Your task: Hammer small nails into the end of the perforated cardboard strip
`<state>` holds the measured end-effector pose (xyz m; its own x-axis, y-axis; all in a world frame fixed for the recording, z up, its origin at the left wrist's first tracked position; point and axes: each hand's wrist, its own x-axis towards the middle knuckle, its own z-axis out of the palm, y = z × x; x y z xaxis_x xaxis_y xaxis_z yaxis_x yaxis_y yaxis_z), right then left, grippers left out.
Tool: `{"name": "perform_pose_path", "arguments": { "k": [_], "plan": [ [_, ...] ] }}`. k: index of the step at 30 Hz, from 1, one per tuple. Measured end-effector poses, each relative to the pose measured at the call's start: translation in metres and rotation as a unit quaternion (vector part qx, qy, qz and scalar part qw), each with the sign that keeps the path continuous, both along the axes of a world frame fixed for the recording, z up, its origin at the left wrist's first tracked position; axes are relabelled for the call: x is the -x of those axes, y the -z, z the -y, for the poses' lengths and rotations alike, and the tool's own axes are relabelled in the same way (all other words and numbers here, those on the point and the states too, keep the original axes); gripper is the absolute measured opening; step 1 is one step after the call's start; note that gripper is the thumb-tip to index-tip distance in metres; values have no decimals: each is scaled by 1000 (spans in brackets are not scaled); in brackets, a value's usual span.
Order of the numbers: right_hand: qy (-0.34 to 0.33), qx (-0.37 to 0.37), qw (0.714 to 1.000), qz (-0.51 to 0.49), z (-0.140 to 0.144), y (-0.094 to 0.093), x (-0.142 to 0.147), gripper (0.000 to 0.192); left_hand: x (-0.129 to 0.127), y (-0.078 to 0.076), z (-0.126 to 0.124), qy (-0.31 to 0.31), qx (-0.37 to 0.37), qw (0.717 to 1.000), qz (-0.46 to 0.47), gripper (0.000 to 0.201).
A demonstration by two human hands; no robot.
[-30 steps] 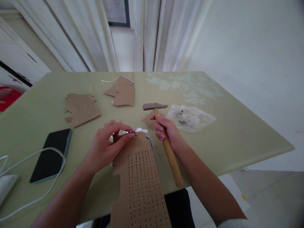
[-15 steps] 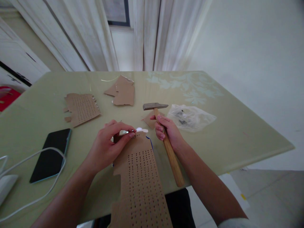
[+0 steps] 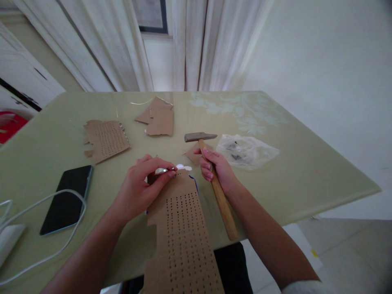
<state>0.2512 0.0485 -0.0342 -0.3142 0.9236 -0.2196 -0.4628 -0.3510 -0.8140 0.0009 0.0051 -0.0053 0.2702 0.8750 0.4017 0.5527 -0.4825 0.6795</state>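
Observation:
My right hand (image 3: 216, 168) is wrapped around the wooden handle of a hammer (image 3: 223, 204), its metal head pointing away from me above the table. My left hand (image 3: 142, 183) is closed in a pinch at the far end of a long cardboard strip (image 3: 180, 228). Between thumb and forefinger a small shiny metal piece (image 3: 175, 168) shows, mostly hidden by the fingers. Rows of punched holes run down the strip, which reaches over the near table edge. Something white (image 3: 184, 167) lies just beyond its far end.
A clear plastic bag (image 3: 246, 152) with small dark items lies right of the hammer head. Farther back are a perforated cardboard piece (image 3: 107, 141) and torn cardboard (image 3: 161, 120). At left, a phone (image 3: 65, 200) lies beneath a white cable (image 3: 82, 212).
Both hands keep their grips and the hammer stays in place. Only a very slight shift of the whole view is visible.

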Motion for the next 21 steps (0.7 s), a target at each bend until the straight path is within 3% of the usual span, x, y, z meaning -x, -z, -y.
{"name": "perform_pose_path", "arguments": {
  "k": [21],
  "plan": [
    [6,0,1000,-1,0,-1,0,41,-5,-5,3,-31,-26,999,-11,10]
  ]
}}
